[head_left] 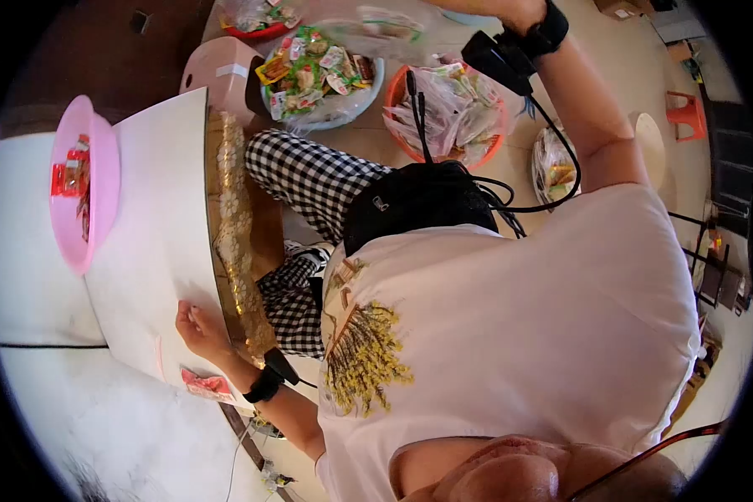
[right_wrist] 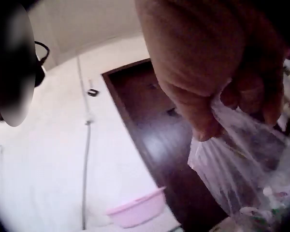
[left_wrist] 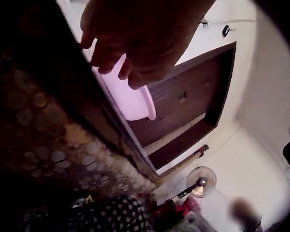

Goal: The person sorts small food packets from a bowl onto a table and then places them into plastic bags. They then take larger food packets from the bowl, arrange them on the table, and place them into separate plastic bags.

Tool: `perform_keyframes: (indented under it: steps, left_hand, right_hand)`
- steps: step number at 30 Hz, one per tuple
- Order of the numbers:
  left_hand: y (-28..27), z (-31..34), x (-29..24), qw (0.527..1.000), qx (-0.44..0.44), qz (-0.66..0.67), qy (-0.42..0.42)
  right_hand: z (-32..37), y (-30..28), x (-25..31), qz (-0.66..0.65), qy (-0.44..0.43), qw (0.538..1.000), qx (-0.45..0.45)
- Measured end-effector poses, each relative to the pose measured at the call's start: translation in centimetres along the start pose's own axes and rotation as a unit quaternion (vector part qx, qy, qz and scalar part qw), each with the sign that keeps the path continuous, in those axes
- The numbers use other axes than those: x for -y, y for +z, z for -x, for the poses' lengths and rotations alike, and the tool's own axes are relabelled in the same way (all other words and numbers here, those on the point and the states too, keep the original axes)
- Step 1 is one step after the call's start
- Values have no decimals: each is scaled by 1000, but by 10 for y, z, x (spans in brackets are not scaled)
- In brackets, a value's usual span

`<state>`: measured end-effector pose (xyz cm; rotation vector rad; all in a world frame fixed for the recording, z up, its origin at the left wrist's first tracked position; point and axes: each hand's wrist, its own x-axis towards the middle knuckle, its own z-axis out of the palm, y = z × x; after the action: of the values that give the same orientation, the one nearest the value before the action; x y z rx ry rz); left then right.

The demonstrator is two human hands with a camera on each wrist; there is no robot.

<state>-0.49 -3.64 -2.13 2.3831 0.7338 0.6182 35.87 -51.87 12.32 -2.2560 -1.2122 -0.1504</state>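
My right hand [right_wrist: 208, 63], cut off by the top edge in the head view, pinches the gathered top of a clear plastic bag [right_wrist: 227, 164]. In the head view that bag [head_left: 376, 32] looks blurred, over the tubs on the floor, with some green and white showing inside. Over the white tabletop [head_left: 155, 226] lies my left hand [head_left: 202, 330], fingers loosely bent and holding nothing. Close to its wrist is a red and white packet [head_left: 207, 385]. A pink basin [head_left: 105, 184] with several red packets stands at the table's far side.
On the floor, a blue basin [head_left: 372, 100] holds colourful packets and an orange basket [head_left: 498, 146] holds bagged ones. A red basin [head_left: 259, 33] and pink bin [head_left: 213, 71] stand near the table. Cables [head_left: 552, 201] run from the right wrist to the waist.
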Motion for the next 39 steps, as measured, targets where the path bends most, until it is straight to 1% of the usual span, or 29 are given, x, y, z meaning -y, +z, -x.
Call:
perform_keyframes:
  steps: [1,2,4,6,7,10,13,14,17,18,19,21,23,24,25,27,28,29,30,31,32,33,34,35,36,37,39]
  left_hand:
    - [4,3,5,1000,-3,-19,4]
    - [7,5,3,999,-8,-41,26]
    - [12,11,-3,994,-17,-87,70]
    - [12,10,-4,988,-13,-128,87]
    - [11,10,-5,984,-13,-149,95]
    - [14,9,-6,985,-19,-141,94]
    - [13,10,-7,985,-23,-141,93]
    - [12,10,-7,985,-24,-145,93]
    - [13,10,1,986,-35,-130,98]
    - [12,10,-3,986,-32,-136,96]
    - [12,9,-9,985,-28,-141,93]
    - [16,10,-12,984,-28,-146,94]
    - [15,11,-8,982,-35,-156,98]
    - [16,13,-7,983,-38,-153,96]
    - [19,13,-1,982,-50,-155,93]
    - [24,14,7,973,-57,-195,111]
    - [28,14,7,976,-75,-166,121]
    - [27,13,-8,975,-73,-181,103]
    - [26,11,-7,971,-78,-175,143]
    - [24,10,-27,973,-100,-159,131]
    - [22,7,-26,975,-90,-160,123]
    - [23,9,-28,971,-104,-163,139]
    - [22,11,-32,978,-107,-130,122]
    - [23,17,-29,982,-96,-120,106]
    - [24,25,-33,984,-106,-118,81]
    - [21,31,-36,985,-115,-114,59]
    - [5,37,-28,969,-167,-178,50]
  right_hand:
    - [19,8,-18,-23,36,999,-20]
    - [38,17,-38,-45,72,996,-41]
    - [85,33,-87,19,171,984,-49]
    - [128,50,-133,115,211,969,-49]
    - [147,57,-146,163,228,959,-48]
    - [186,65,-157,228,339,912,7]
    - [210,74,-166,246,404,880,39]
    - [219,78,-169,240,402,883,38]
    - [232,107,-174,233,491,838,51]
    - [245,123,-179,219,494,841,29]
    - [257,140,-193,208,540,810,94]
    - [308,180,-235,213,532,807,144]
    - [306,180,-219,209,604,753,153]
    - [320,189,-233,204,640,722,164]
    - [333,190,-238,184,622,744,157]
    - [355,192,-263,172,591,767,181]
    - [370,193,-278,172,574,775,203]
    - [381,195,-298,173,557,779,228]
    - [385,198,-319,176,544,779,256]
    - [380,199,-340,184,531,777,284]
    - [374,197,-353,190,519,769,322]
    - [395,205,-395,282,452,800,276]
    - [347,178,-370,217,465,779,360]
    - [352,177,-408,239,413,800,365]
    - [339,167,-421,291,333,799,407]
    - [321,160,-432,342,254,789,443]
    - [285,152,-466,389,225,774,445]
